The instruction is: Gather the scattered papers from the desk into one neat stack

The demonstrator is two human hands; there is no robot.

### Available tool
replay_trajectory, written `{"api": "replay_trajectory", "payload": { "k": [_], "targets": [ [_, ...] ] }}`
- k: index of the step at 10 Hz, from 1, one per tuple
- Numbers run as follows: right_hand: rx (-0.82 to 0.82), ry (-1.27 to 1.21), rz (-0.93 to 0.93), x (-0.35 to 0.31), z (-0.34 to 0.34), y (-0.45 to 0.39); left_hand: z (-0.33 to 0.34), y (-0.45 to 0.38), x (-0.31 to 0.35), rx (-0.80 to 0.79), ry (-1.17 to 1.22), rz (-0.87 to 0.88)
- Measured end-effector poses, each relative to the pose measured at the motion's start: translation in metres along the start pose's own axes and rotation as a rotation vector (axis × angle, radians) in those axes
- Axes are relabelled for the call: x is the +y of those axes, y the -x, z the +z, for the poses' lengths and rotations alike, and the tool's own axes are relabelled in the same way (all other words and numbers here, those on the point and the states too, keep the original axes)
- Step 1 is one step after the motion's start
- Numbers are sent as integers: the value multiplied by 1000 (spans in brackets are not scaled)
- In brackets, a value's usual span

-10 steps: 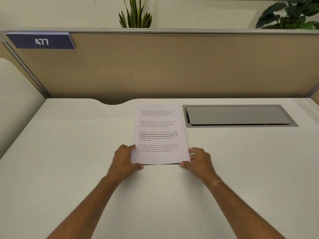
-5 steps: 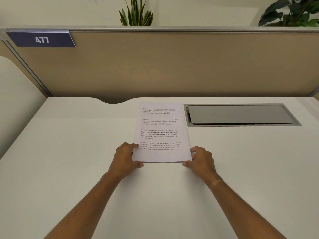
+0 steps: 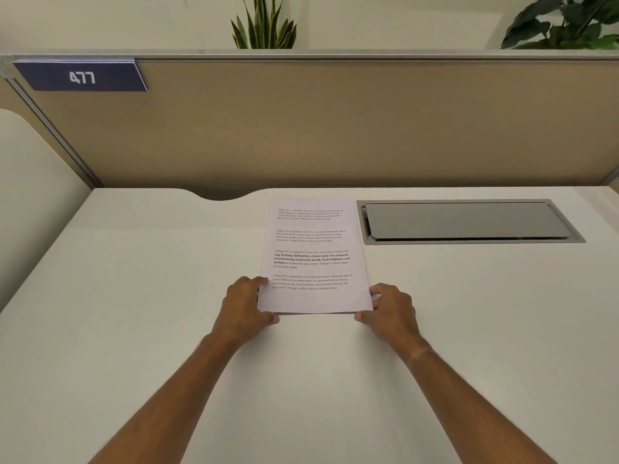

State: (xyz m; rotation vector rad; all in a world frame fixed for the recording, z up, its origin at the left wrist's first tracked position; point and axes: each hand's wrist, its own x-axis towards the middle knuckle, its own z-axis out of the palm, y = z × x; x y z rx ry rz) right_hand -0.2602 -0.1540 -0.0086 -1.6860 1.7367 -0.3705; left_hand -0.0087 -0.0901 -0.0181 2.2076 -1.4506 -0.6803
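A stack of white printed papers (image 3: pixel 315 256) lies flat on the white desk (image 3: pixel 134 296), its edges lined up, with text facing me. My left hand (image 3: pixel 246 306) grips the stack's near left corner, thumb under the front edge and fingers on the left side. My right hand (image 3: pixel 390 308) holds the near right corner the same way. A thin dark line along the front edge shows several sheets under the top one. No loose sheets lie elsewhere on the desk.
A grey metal cable hatch (image 3: pixel 465 221) is set into the desk just right of the stack. A tan partition (image 3: pixel 335 128) with a blue "477" label (image 3: pixel 82 77) closes off the back. Two plants (image 3: pixel 263 21) stand behind it.
Both hands stay on the stack's near corners. The stack and hands have hardly moved; only the camera shifted slightly.
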Motion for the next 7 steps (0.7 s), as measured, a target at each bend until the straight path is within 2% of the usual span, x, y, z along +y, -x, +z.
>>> {"api": "replay_trajectory", "payload": {
  "k": [6,7],
  "targets": [
    [12,6,15,5,-1,11,5,22,-5,-6,-6,-43],
    [23,11,5,6,-6,17,4,30,0,40,-41,-34]
  ]
}}
